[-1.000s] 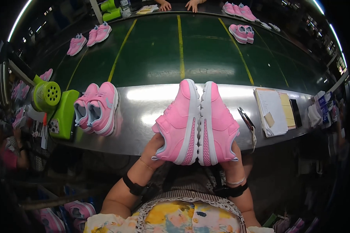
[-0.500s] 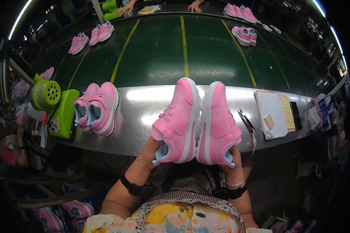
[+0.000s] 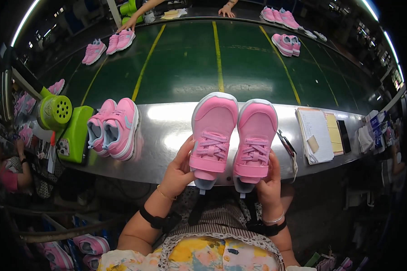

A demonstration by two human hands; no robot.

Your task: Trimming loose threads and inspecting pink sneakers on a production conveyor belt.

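Note:
Two pink sneakers are held up side by side over the near edge of the metal table, toes pointing away and laces and straps facing me. My left hand (image 3: 179, 170) grips the left sneaker (image 3: 215, 131) by its outer side near the heel. Around the outer heel side of the right sneaker (image 3: 257, 135) closes my right hand (image 3: 270, 183). Both shoes have white soles and pale blue-grey linings with heel loops. Their inner edges meet or nearly meet near the toes. Some of my fingers are hidden behind the shoes.
A finished-looking pink pair (image 3: 120, 128) stands left beside a lime-green machine (image 3: 77, 135). Scissors (image 3: 286, 143) and a notepad (image 3: 313, 135) lie right on the metal table (image 3: 163, 149). Beyond runs a green conveyor belt (image 3: 185, 58) with more shoes; a co-worker's hand (image 3: 129, 23) reaches the far-left pair.
Both sneakers have rolled in my hands from soles facing each other to uppers facing me. Across the belt, a co-worker's hand has moved onto a pink pair.

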